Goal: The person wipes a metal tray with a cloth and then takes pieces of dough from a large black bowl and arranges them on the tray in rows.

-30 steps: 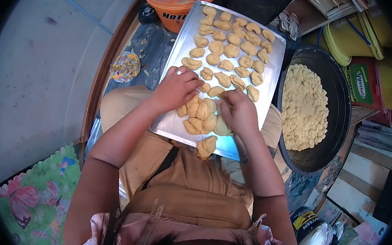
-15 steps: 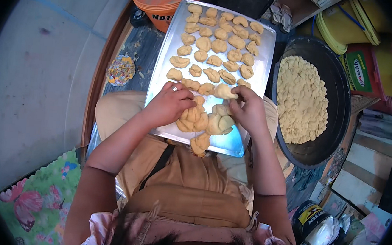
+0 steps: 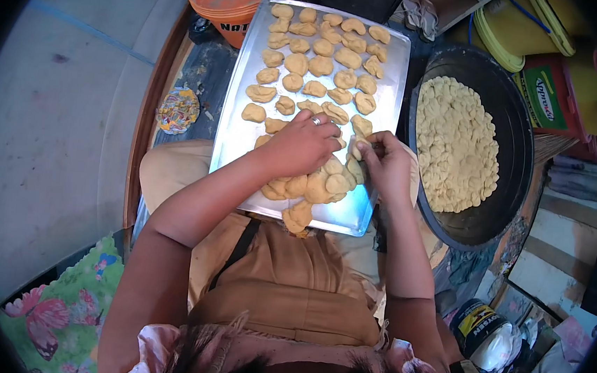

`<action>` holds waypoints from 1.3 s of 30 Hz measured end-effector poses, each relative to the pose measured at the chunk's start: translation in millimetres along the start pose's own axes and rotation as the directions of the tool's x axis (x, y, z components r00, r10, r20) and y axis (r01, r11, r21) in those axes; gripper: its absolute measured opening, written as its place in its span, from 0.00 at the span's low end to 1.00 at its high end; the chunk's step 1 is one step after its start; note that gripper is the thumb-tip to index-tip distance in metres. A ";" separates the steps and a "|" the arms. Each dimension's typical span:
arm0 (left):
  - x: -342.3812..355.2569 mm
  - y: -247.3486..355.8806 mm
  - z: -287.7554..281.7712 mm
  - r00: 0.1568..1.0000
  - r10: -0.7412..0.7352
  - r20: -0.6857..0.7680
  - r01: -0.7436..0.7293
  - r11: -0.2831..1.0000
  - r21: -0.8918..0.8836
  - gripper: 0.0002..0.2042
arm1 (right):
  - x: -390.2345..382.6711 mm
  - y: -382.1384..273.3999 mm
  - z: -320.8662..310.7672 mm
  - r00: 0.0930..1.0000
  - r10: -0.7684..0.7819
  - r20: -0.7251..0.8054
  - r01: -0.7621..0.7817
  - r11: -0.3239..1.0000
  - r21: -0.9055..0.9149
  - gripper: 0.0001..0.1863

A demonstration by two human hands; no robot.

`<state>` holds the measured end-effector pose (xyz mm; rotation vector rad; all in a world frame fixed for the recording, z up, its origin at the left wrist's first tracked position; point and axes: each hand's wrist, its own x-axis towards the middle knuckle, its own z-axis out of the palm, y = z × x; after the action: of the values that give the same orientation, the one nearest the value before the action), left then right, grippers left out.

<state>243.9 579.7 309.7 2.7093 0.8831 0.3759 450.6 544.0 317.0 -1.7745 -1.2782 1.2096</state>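
Left hand (image 3: 306, 145) lies spread on tan dough pieces (image 3: 316, 186) at the silver metal tray's (image 3: 236, 136) near edge; right hand (image 3: 384, 162) pinches one small dough lump (image 3: 358, 147).

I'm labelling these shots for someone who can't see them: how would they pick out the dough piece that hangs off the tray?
Find the long metal tray on the person's lap. Follow its near edge, below the left hand, to the overhanging dough piece. Every other piece lies fully on the metal.

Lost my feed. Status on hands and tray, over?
Left hand flat on the dough heap at the tray's near end. Right hand pinching one dough piece. Nothing blocking.
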 end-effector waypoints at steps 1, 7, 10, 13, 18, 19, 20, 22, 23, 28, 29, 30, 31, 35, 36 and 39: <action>-0.8 0.3 0.9 1.000 0.002 0.004 -0.002 1.000 0.001 0.11 | 2.5 5.6 4.3 0.974 -0.226 -0.024 0.217 0.958 -0.187 0.10; -25.1 15.6 -6.5 0.994 -0.071 -0.081 0.068 0.997 -0.041 0.10 | -21.1 5.9 6.6 0.929 -0.369 -0.036 0.339 0.883 -0.325 0.19; -52.5 26.3 -3.4 0.989 -0.132 -0.070 0.127 0.990 -0.066 0.12 | -42.1 23.3 6.1 0.902 -0.413 0.128 0.429 0.818 -0.383 0.16; -74.0 39.9 -3.2 0.990 -0.143 0.016 0.144 0.986 -0.090 0.16 | -61.4 32.5 10.0 0.889 -0.422 0.177 0.457 0.832 -0.316 0.16; -101.7 35.9 -8.1 0.916 -0.338 -0.214 0.314 0.939 -0.139 0.16 | -61.5 4.8 25.4 0.746 -0.648 0.151 0.646 0.650 -0.402 0.20; -103.6 29.3 -11.0 0.835 -0.449 -0.319 0.417 0.894 -0.167 0.17 | -57.7 -2.9 30.6 0.737 -0.646 0.198 0.663 0.635 -0.397 0.18; -102.4 24.4 -17.6 0.785 -0.564 -0.254 0.519 0.824 -0.227 0.15 | -51.7 -8.5 40.1 0.736 -0.647 0.199 0.664 0.634 -0.396 0.18; -113.8 10.0 -20.8 0.817 -0.560 -0.138 0.510 0.813 -0.280 0.15 | -38.8 -20.3 62.1 0.734 -0.604 0.309 0.679 0.646 -0.350 0.20; -111.6 10.7 -22.6 0.820 -0.555 -0.140 0.504 0.816 -0.283 0.15 | -31.5 -20.1 69.5 0.736 -0.604 0.306 0.677 0.644 -0.356 0.20; -124.7 -0.7 -29.3 0.739 -0.661 0.128 0.594 0.550 -0.587 0.15 | -14.7 -45.9 64.8 0.809 -0.236 0.538 0.560 0.590 -0.582 0.14; -129.0 -4.6 -29.9 0.735 -0.666 0.123 0.595 0.547 -0.589 0.15 | -13.6 -41.4 61.0 0.820 -0.277 0.500 0.550 0.623 -0.557 0.09; -132.2 -9.0 -31.0 0.704 -0.704 0.093 0.599 0.519 -0.610 0.15 | -12.4 -40.9 57.1 0.817 -0.278 0.506 0.555 0.618 -0.556 0.09; -133.2 -12.6 -31.9 0.672 -0.738 0.065 0.600 0.491 -0.631 0.14 | -11.8 -41.9 52.7 0.809 -0.339 0.481 0.580 0.597 -0.554 0.10; -124.1 -25.1 -30.9 0.660 -0.730 -0.181 0.454 0.578 -0.678 0.12 | -13.1 -59.8 45.6 0.853 -0.216 0.475 0.461 0.739 -0.491 0.11; -125.4 -25.5 -32.0 0.655 -0.733 -0.184 0.455 0.577 -0.679 0.12 | -14.5 -62.6 47.1 0.873 -0.101 0.477 0.329 0.843 -0.425 0.10; -118.8 -27.7 -30.8 0.842 -0.493 -0.219 0.386 0.834 -0.395 0.12 | -12.6 -31.8 64.3 0.802 -0.463 0.376 0.562 0.798 -0.217 0.10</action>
<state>126.4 534.8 310.2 2.0738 1.3601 0.7842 378.1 541.3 324.3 -1.3084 -2.0859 1.0097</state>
